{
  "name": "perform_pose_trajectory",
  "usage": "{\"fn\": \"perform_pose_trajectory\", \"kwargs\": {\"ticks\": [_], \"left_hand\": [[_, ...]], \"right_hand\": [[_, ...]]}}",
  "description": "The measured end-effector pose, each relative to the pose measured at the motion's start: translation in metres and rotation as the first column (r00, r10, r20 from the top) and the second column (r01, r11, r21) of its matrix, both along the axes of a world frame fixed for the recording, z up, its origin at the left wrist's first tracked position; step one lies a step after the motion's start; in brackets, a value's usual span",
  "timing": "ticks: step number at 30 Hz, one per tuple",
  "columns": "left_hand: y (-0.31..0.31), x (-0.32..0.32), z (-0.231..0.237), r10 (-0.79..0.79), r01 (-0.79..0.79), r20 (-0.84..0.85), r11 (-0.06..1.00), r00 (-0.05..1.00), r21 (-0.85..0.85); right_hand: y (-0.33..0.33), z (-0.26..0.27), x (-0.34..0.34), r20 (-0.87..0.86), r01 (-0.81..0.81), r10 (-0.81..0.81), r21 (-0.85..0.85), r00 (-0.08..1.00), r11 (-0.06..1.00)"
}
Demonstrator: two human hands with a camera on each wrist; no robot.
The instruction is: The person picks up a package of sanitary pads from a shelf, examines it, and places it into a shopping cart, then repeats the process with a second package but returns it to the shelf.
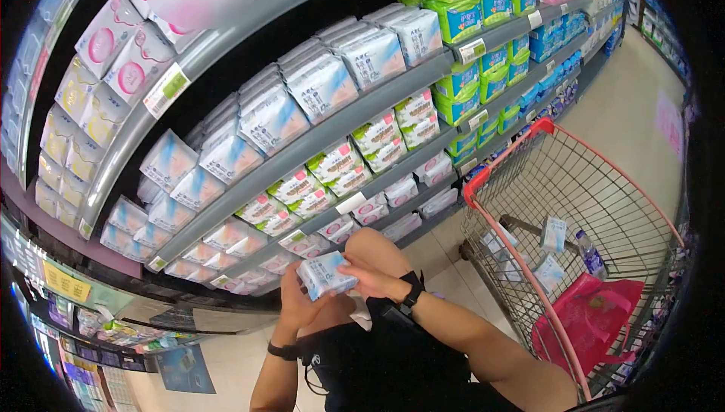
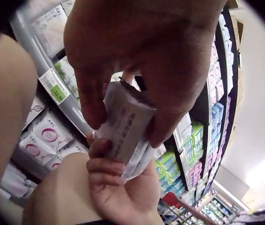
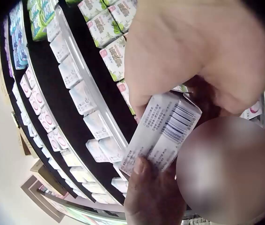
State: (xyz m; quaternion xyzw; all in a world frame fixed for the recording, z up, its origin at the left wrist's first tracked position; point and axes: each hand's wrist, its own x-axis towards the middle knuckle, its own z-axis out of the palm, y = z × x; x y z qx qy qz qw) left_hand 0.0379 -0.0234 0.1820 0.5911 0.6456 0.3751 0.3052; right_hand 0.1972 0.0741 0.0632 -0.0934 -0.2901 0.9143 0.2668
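Observation:
A small white and light-blue packet (image 1: 326,274) is held between both hands in front of the body. My left hand (image 1: 300,299) grips its left side, and my right hand (image 1: 371,279) grips the right side with the thumb on top. In the left wrist view, the left hand (image 2: 142,61) curls its fingers and thumb round the packet (image 2: 127,124), while the right hand (image 2: 123,192) holds the lower end. A barcode shows on the packet (image 3: 163,131) in the right wrist view, between the right hand (image 3: 198,51) above and the left hand (image 3: 156,197) below.
Shelves (image 1: 355,102) of stacked packets run along the left and ahead. A shopping cart with a red rim (image 1: 604,166) stands at the right, holding several similar packets (image 1: 553,234), a bottle (image 1: 590,255) and a red bag (image 1: 589,317). Bent knees are close to the hands.

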Motion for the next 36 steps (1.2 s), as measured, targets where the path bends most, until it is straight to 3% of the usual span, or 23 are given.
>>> {"fn": "perform_pose_trajectory", "kwargs": {"ticks": [5,6,8,11,15,16,19,22,24,25,27,29,30,31,33,36], "left_hand": [[-0.005,0.01,0.031,-0.045,0.046,0.016,0.998,0.999,-0.049],[-0.006,-0.002,-0.004,-0.152,0.132,0.164,0.983,0.975,0.124],[-0.005,-0.008,-0.024,-0.165,0.133,0.199,0.977,0.966,0.166],[-0.015,-0.001,-0.03,0.014,0.004,0.562,1.0,0.827,-0.029],[-0.01,-0.016,-0.07,0.108,-0.082,0.668,0.994,0.736,-0.07],[-0.007,-0.016,-0.07,0.095,-0.085,0.644,0.995,0.76,-0.047],[0.003,-0.022,-0.089,0.013,-0.122,0.64,0.984,0.769,0.127],[0.011,-0.04,-0.086,-0.031,-0.116,0.675,0.978,0.737,0.172],[0.015,-0.043,-0.062,-0.06,-0.095,0.438,0.941,0.897,0.324],[0.018,-0.044,-0.058,-0.057,-0.07,0.305,0.919,0.951,0.388],[0.025,-0.045,-0.064,-0.013,-0.102,0.275,0.91,0.961,0.402],[0.018,-0.038,-0.073,0.027,-0.128,0.246,0.905,0.969,0.407],[0.017,-0.039,-0.07,0.06,-0.094,0.09,0.891,0.994,0.443],[0.017,-0.038,-0.07,0.017,-0.129,0.265,0.902,0.964,0.412],[0.014,-0.034,-0.069,-0.045,-0.185,0.587,0.927,0.809,0.325],[0.011,-0.038,-0.065,-0.105,-0.159,0.686,0.938,0.72,0.31]], "right_hand": [[-0.001,0.017,0.005,0.064,-0.026,0.02,0.095,0.998,0.995],[0.0,0.015,0.006,0.066,-0.022,0.015,0.092,0.998,0.996],[-0.004,0.016,0.006,0.11,0.029,-0.039,0.086,0.993,0.996],[-0.009,0.021,0.003,0.273,0.108,-0.235,0.413,0.933,0.904],[-0.013,0.014,-0.012,0.328,0.184,-0.433,0.578,0.84,0.795],[-0.01,0.007,-0.014,0.32,0.187,-0.44,0.591,0.839,0.785],[0.009,0.017,-0.008,0.339,-0.03,-0.153,0.477,0.928,0.878],[0.016,0.014,-0.01,0.191,0.006,-0.069,0.313,0.979,0.95],[0.025,0.02,-0.012,0.029,-0.008,0.004,0.118,1.0,0.993],[0.029,0.026,-0.016,0.004,0.04,-0.041,0.108,0.999,0.993],[0.03,0.032,-0.025,-0.032,0.14,-0.138,0.061,0.99,0.988],[0.036,0.02,-0.025,0.071,0.059,-0.074,0.196,0.995,0.979],[0.044,0.018,-0.028,0.108,0.016,-0.049,0.286,0.993,0.958],[0.043,0.017,-0.029,0.066,0.05,-0.071,0.273,0.995,0.961],[0.037,0.015,-0.029,-0.017,0.115,-0.114,0.235,0.993,0.965],[0.034,0.022,-0.025,0.095,0.173,-0.229,0.406,0.969,0.897]]}}
